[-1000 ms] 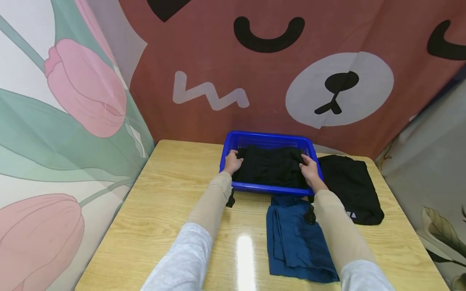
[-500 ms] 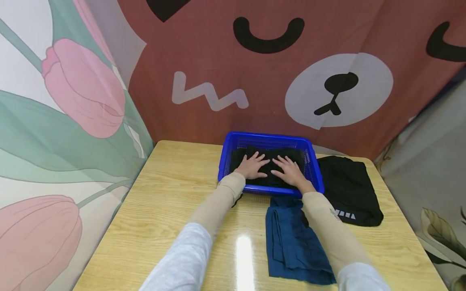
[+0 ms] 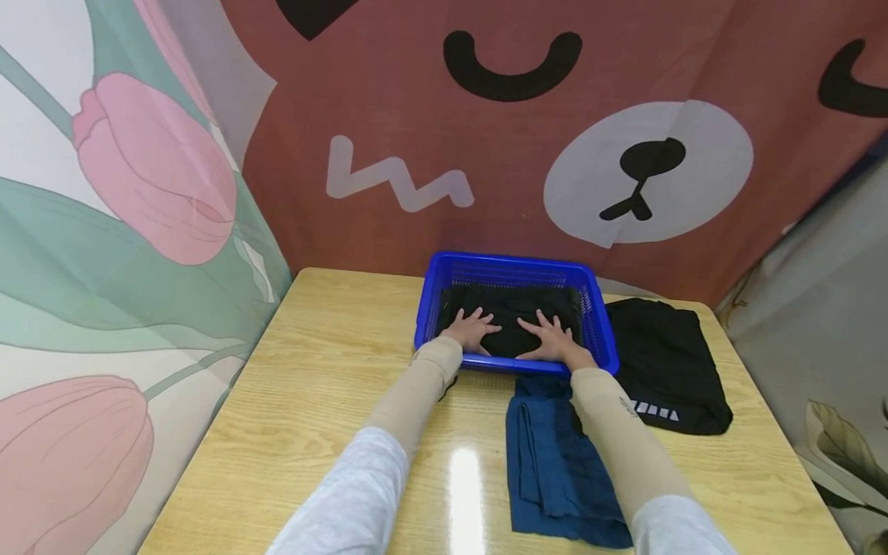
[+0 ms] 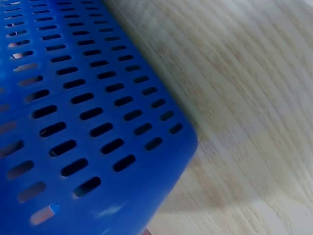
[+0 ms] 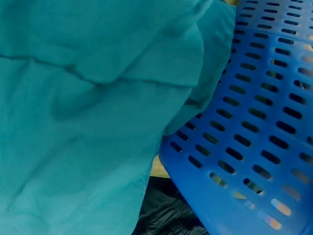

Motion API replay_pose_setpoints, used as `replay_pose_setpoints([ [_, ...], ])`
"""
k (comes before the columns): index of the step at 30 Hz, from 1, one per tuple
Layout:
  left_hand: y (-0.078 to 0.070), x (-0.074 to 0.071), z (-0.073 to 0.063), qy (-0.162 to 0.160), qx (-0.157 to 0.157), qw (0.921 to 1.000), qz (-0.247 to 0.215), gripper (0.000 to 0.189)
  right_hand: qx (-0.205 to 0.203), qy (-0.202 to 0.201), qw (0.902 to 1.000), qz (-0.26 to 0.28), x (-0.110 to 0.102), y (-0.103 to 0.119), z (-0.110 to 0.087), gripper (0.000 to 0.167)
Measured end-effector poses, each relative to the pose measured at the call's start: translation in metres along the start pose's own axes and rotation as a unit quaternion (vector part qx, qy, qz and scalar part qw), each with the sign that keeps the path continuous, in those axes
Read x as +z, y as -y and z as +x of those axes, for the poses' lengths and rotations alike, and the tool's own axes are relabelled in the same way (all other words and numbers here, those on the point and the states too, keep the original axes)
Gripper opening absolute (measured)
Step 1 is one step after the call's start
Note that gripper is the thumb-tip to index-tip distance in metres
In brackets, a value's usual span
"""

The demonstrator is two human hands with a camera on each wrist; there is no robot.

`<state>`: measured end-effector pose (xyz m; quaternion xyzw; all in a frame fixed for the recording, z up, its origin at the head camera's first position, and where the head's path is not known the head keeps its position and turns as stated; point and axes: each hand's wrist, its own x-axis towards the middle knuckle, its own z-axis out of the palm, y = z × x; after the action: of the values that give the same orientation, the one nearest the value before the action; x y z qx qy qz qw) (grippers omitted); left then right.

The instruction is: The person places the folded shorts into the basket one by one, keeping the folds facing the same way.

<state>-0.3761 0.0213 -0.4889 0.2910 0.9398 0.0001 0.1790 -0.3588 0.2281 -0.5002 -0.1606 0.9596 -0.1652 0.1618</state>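
Note:
Inside a blue slotted plastic basket [image 3: 516, 364] at the back of the table lies a folded black garment [image 3: 509, 297]. My left hand [image 3: 472, 331] rests on its left half with the fingers spread. On the right half, my right hand [image 3: 550, 339] lies flat, its fingers fanned out too. Both wrists cross over the basket's near rim. The left wrist view shows only the basket's slotted wall [image 4: 93, 112]. In the right wrist view the basket wall [image 5: 254, 127] stands beside blue cloth, and neither hand shows clearly.
A folded blue garment [image 3: 555, 470] lies in front of the basket, partly under the right forearm. To the right is a folded black garment [image 3: 666, 362] with pale marks. The wooden table [image 3: 312, 416] meets a bear-print curtain [image 3: 388, 239] behind.
A second ago both hands held the black garment by its sides. They then moved inward onto its top with fingers spread, and now lie slightly nearer the front rim.

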Motion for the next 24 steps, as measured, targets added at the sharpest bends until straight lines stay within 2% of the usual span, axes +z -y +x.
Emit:
replay_pose_setpoints([
  [6, -0.0002, 0.0050, 0.0030, -0.006, -0.007, 0.9996, 0.027, 0.067, 0.028, 0.047, 0.9984, -0.015, -0.0010, -0.0016, 0.0004, 0.083],
  [11, -0.0021, 0.0077, 0.0039, 0.013, -0.024, 0.9970, 0.073, 0.069, 0.048, 0.080, 0.9953, -0.029, -0.0019, 0.0005, -0.0004, 0.081],
  [15, -0.0011, 0.0080, 0.0017, 0.015, -0.016, 0.9955, 0.092, 0.068, 0.058, 0.092, 0.9933, -0.039, -0.0001, 0.0032, -0.0012, 0.077],
  [19, 0.0008, 0.0073, 0.0001, 0.014, -0.008, 0.9955, 0.094, 0.068, 0.054, 0.086, 0.9940, -0.040, 0.0011, 0.0040, -0.0008, 0.076],
  [24, 0.0021, 0.0067, 0.0021, 0.006, -0.003, 0.9970, 0.077, 0.069, 0.047, 0.050, 0.9965, -0.048, -0.0003, 0.0009, -0.0006, 0.078],
])
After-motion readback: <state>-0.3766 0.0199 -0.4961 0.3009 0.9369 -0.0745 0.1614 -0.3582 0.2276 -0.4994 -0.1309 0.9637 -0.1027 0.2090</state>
